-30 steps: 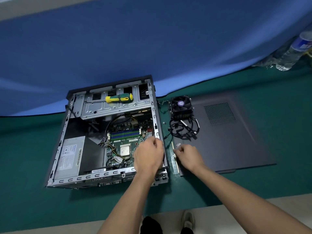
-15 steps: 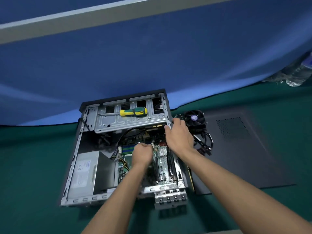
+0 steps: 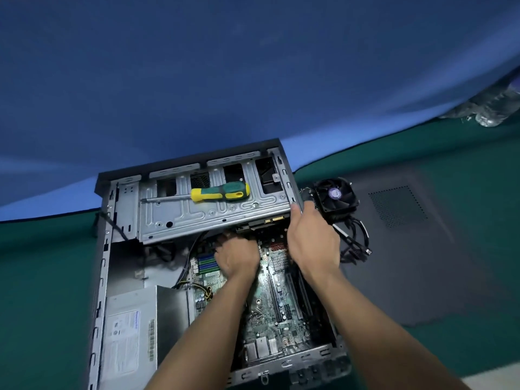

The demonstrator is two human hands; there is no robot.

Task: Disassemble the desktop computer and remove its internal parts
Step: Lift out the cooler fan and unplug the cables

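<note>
open computer case (image 3: pixel 123 249) lies at centre on the green table (image 3: pixel 42 277), motherboard (image 3: pixel 275 305) exposed. left hand (image 3: pixel 237 258) reaches under the drive cage (image 3: pixel 213 215) at 12 o'clock, grip hidden, cannot tell. right hand (image 3: pixel 312 243) grips the case's 2 o'clock edge. screwdriver (image 3: pixel 219 191) rests on the cage; fan (image 3: pixel 336 197) at 3 o'clock outside.

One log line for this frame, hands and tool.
left hand: inside case, over motherboard | right hand: on case edge | screwdriver: lying on drive cage
</note>
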